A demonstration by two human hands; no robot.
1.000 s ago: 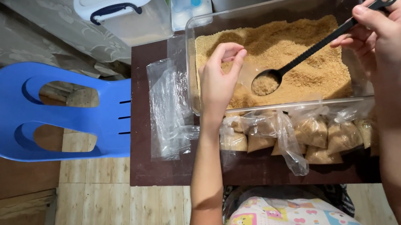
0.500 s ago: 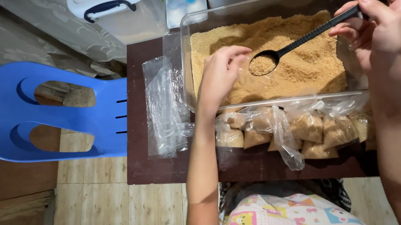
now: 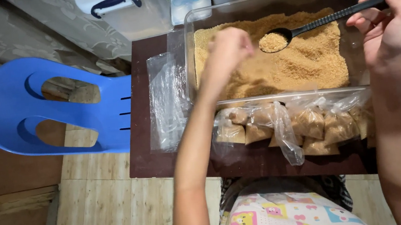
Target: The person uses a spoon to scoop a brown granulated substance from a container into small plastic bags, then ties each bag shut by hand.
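A long black spoon [image 3: 322,19], heaped with brown grains, hangs level above the clear tub [image 3: 268,4].

The left hand [image 3: 224,55] is motion-blurred, so can't tell what its fingers are doing or whether they pinch anything. The spoon [image 3: 329,18] handle's end runs off the right edge along with part of the right hand [image 3: 394,22]. The tub [image 3: 273,45] hides the desk [image 3: 143,133] under it, and its far right corner is cut off. The bags [image 3: 306,126] overlap, so no clear count. The white box [image 3: 120,7] up top is cropped.
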